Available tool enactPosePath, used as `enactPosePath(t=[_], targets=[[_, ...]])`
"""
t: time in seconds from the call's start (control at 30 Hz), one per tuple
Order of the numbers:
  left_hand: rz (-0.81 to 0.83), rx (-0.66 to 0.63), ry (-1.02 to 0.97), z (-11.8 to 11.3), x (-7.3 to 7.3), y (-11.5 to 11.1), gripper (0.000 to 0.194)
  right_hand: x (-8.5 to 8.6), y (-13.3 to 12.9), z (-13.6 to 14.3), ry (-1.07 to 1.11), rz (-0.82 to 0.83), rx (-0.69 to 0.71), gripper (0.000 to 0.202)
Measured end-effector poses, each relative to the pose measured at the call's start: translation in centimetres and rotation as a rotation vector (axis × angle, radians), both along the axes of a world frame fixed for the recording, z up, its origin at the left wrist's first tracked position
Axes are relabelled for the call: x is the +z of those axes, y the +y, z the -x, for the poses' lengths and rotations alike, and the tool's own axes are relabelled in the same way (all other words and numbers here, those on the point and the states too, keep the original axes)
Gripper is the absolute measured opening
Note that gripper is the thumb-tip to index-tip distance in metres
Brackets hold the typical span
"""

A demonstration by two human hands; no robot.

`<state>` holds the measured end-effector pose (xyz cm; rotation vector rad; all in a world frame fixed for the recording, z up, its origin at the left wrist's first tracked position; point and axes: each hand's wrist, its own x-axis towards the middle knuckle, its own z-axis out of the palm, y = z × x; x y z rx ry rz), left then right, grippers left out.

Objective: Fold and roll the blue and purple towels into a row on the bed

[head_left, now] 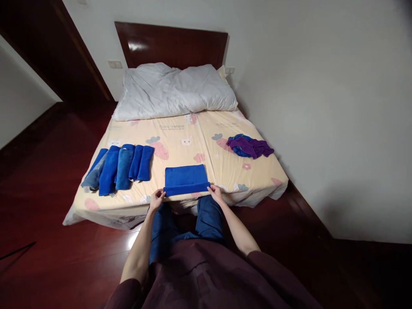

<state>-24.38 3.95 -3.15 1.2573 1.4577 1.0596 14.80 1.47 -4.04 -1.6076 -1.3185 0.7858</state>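
Note:
A blue towel (186,177) lies flat near the foot edge of the bed, its near edge rolled into a thin tube. My left hand (156,199) pinches the left end of that roll. My right hand (215,193) pinches the right end. Both hands rest at the mattress edge. A row of several rolled blue towels (119,168) lies on the left side of the bed, side by side. A loose heap of purple and blue cloths (249,146) sits on the right side.
The bed (206,141) has a cream cartoon-print sheet, with a grey duvet (174,89) bunched at the dark wooden headboard (174,45). A white wall runs along the right. Dark red wooden floor (41,206) surrounds the bed.

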Motion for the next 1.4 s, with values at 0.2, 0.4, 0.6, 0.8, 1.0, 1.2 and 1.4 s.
enactPosePath(t=[0.2,0.4,0.6,0.8,1.0,1.2,1.4], targets=[[0.004,0.04,-0.002,-0.4,0.3,-0.2,0.06,0.2,0.2,0.3,0.012,0.002,-0.024,0.054],[0.022,0.083,0.061,-0.6,1.3,-0.3,0.05,0.0,0.5,0.3,0.026,0.009,-0.027,0.058],[0.044,0.105,0.124,-0.8,1.6,-0.2,0.048,-0.4,0.8,0.3,0.029,0.023,-0.037,0.059],[0.055,0.105,0.177,-0.7,1.3,-0.1,0.045,-0.5,0.8,0.4,0.009,0.033,-0.059,0.06],[0.077,0.124,0.247,-0.9,0.8,0.6,0.04,-0.8,1.2,0.5,-0.032,0.063,-0.114,0.052],[-0.016,0.143,0.319,-1.5,1.0,-0.4,0.039,0.5,0.8,0.9,-0.089,0.049,-0.258,0.039],[-0.496,-0.235,0.663,-1.7,1.1,-3.1,0.047,2.6,-2.6,1.5,-0.41,-0.227,0.055,0.044]])
